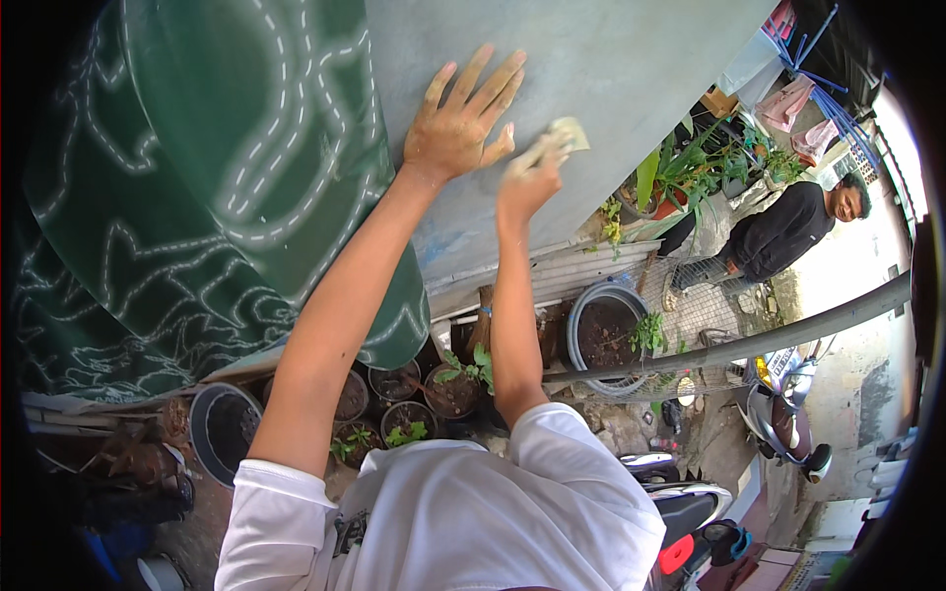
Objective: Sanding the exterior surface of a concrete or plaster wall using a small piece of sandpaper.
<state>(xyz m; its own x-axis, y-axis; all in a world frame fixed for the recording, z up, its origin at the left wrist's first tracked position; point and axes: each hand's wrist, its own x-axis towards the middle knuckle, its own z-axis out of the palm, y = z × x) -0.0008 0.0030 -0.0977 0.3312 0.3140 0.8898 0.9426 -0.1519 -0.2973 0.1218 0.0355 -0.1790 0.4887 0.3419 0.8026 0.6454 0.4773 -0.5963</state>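
My left hand (455,126) lies flat with fingers spread on a grey wall panel (601,49), its fingertips dusty. To its right, my right hand (532,180) is closed on a small pale beige pad (569,133), which it holds against or very close to the same panel. The frame does not show whether the pad is folded cloth, sandpaper or sponge. A dark green sheet with white dashed lines (187,108) hangs over the panel's left part, beside my left forearm.
Below the panel stand several potted plants, a large grey pot (576,330) and a dark bucket (212,424). A grey pole (818,330) crosses at right. A person in black (783,236) sits farther right, near wire mesh (700,305). Parked motorbikes (783,414) stand beyond.
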